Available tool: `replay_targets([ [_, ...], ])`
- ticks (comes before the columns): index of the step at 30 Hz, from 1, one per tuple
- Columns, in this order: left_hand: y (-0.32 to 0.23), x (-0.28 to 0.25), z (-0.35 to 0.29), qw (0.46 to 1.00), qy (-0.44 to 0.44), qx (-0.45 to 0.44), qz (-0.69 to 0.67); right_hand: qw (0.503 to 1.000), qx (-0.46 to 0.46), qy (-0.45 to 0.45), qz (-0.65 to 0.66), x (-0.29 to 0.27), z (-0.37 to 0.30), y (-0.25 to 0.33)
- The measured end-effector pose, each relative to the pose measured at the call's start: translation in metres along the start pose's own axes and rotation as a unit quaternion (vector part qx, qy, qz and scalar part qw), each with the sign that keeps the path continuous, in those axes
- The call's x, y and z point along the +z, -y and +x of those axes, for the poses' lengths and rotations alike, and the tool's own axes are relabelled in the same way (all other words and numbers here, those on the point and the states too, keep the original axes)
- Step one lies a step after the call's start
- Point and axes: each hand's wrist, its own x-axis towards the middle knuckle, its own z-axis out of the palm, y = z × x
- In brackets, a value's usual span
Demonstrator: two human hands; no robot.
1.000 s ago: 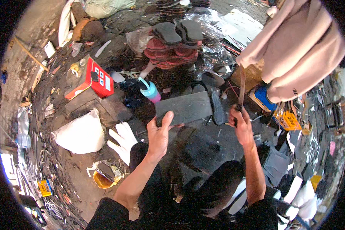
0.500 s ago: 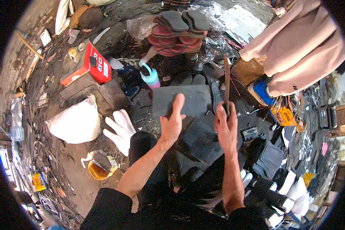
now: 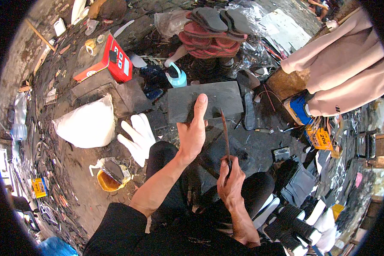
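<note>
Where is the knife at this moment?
In the head view, the knife is just right of centre, in the right hand, its tip overlapping the lower edge of the dark slab in the left hand.

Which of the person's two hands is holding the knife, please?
The right hand holds the knife, its blade pointing away from the body; the left hand grips only the flat dark slab.

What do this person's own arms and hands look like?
The left hand and right hand are bare: no glove or wristwatch shows. The forearms are uncovered too, below loose, plain black sleeves.
</note>
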Motion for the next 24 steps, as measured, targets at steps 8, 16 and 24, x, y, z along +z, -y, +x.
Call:
replay_targets([
  [8, -0.001, 0.013, -0.027, 0.999, 0.039, -0.031, 0.019, 0.998, 0.052, 0.008, -0.015, -0.008, 0.001, -0.008],
  [16, 0.047, 0.001, -0.103, 0.911, 0.282, 0.167, 0.249, 0.942, 0.188, -0.112, 0.253, -0.01, 0.047, -0.056],
  [24, 0.084, 0.01, -0.084, 0.962, 0.174, -0.179, 0.11, 0.893, 0.23, -0.012, 0.386, -0.052, 0.021, -0.047],
])
